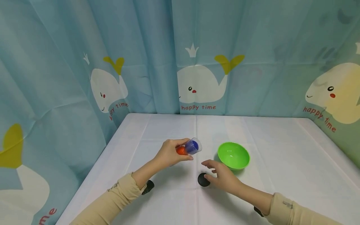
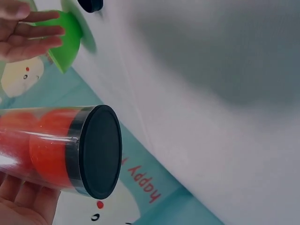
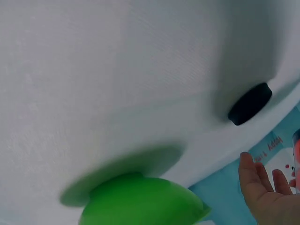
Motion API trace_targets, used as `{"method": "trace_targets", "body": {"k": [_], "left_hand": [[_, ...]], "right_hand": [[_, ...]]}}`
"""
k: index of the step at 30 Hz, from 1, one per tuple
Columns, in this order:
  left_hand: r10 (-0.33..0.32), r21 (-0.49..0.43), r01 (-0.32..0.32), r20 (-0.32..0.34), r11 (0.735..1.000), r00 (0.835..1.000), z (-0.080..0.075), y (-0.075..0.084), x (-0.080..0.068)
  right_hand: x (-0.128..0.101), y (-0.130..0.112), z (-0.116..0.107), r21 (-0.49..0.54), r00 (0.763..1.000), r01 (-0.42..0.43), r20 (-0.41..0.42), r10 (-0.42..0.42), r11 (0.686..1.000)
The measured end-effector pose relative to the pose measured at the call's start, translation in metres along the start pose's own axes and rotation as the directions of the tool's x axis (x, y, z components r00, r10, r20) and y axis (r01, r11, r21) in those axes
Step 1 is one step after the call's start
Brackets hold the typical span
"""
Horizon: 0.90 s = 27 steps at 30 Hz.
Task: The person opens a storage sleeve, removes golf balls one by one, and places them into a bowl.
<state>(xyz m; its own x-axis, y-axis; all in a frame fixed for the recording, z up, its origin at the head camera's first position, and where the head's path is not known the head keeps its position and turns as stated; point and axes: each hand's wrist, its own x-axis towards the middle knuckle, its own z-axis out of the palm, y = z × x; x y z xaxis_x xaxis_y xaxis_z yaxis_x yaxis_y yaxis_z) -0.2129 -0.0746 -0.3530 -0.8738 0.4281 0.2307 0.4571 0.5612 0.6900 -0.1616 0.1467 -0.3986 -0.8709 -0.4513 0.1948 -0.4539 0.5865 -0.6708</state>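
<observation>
Tube [image 1: 192, 147] hangs tilted above the surface [image 1: 163, 126], gripped between the thumb and fingers of the left hand [image 1: 169, 153]. Its clear mouth points right, with something blue [image 1: 194, 145] just inside and an orange ball [image 1: 181, 150] next to it; the left wrist view shows its black base [image 2: 101, 152]. The left forearm slants forward and rightward from the near left. From the near right, the other forearm reaches forward and leftward, raised over its shadow. The right hand [image 1: 223, 176] holds nothing, its fingers loosely bent and parted, pointing toward the tube, near a green bowl [image 1: 234, 155]. A black lid [image 1: 202, 180] lies on the surface, apart from that hand.
</observation>
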Motion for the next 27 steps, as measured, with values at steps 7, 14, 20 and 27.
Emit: {"method": "trace_targets", "body": {"k": [7, 14, 20, 27], "left_hand": [[0.06, 0.042, -0.061, 0.02, 0.997, 0.998, -0.006, 0.006, 0.005], [0.057, 0.073, -0.062, 0.078, 0.995, 0.995, -0.013, 0.012, 0.01], [0.028, 0.015, -0.029, 0.1, 0.999, 0.995, -0.014, 0.013, 0.012], [0.026, -0.003, -0.026, 0.075, 1.0, 0.997, -0.014, 0.014, 0.014]], "right_hand": [[0.007, -0.01, -0.016, 0.14, 0.996, -0.079, -0.032, 0.084, 0.987], [0.015, -0.02, -0.034, 0.318, 0.983, -0.163, -0.026, 0.181, 0.934], [0.022, -0.026, -0.052, 0.532, 0.963, -0.246, 0.037, 0.269, 0.81], [0.029, -0.027, -0.07, 0.716, 0.938, -0.332, 0.178, 0.299, 0.615]]}}
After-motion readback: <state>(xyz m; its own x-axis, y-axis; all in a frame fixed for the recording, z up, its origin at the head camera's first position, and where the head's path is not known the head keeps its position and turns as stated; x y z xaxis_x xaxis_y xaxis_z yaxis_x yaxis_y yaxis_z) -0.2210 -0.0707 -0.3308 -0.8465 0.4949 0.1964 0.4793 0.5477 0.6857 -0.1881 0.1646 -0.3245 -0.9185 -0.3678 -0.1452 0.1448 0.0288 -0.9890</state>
